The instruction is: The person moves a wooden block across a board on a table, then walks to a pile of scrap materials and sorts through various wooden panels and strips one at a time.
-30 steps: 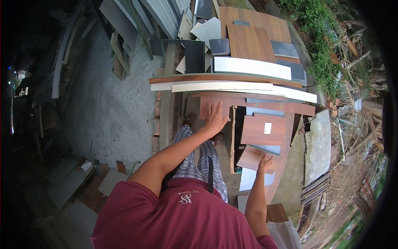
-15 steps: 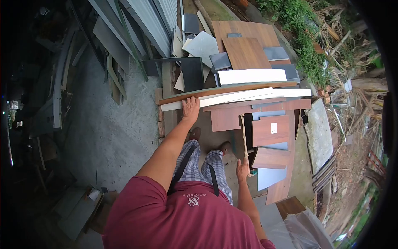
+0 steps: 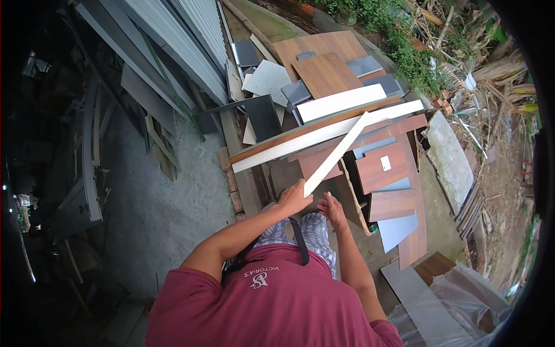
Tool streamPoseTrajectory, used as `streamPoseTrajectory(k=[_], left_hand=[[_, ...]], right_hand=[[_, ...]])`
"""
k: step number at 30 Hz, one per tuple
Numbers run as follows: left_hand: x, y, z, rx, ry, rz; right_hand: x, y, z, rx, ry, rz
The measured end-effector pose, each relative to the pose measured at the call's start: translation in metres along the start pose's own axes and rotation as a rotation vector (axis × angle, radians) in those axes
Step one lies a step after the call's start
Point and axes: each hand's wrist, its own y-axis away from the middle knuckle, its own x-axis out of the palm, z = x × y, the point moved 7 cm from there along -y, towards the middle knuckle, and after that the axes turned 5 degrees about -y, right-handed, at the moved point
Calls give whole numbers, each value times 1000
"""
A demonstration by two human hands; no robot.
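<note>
My left hand (image 3: 295,198) is closed round the near end of a narrow white strip (image 3: 337,155). The strip slants away from me, its far end lying over the stacked boards. Just right of it, my right hand (image 3: 332,211) holds nothing, its fingers apart and slightly bent. A longer white strip (image 3: 306,141) lies across the pile beyond, beside a brown-edged board (image 3: 315,126). Close to my right hand stands a panel with a rough, pale edge (image 3: 356,199).
Brown wood-look panels (image 3: 381,166) and a light blue panel (image 3: 398,232) lie to the right. A black panel (image 3: 263,117) and grey sheets (image 3: 270,78) sit further off. Tall metal sheets (image 3: 196,52) lean at the left. Plastic film (image 3: 471,295) covers something at lower right.
My left hand has drawn one white strip off the other and swung its near end toward me. My right hand has left the rough-edged panel and come in toward the strip.
</note>
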Motion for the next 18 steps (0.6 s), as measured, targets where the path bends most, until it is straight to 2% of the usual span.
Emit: streamPoseTrajectory(k=[1,3,5,7,9,10,11,13,16,18], left_hand=[[-1,5,-6,22,32,-20],[0,13,-13,41,35,11],[-2,18,-16,31,17,30],[-4,17,-18,58,-4,33],[2,16,-15,50,-33,66],[7,17,-15,55,-32,83],[12,20,-14,58,-40,85],[21,24,-17,61,-49,101],[36,28,-27,140,-64,111],[46,24,-38,265,-48,93]], right_hand=[[10,-9,2,0,-7,-2],[35,-19,2,12,-202,175],[54,-16,10,-53,-321,210],[55,-4,11,-32,-400,165],[52,8,12,-27,-648,121],[48,14,16,-49,-674,144],[44,21,16,-48,-683,131],[37,39,27,-121,-467,55],[15,43,22,-134,-455,-31],[0,48,30,-184,-369,-128]])
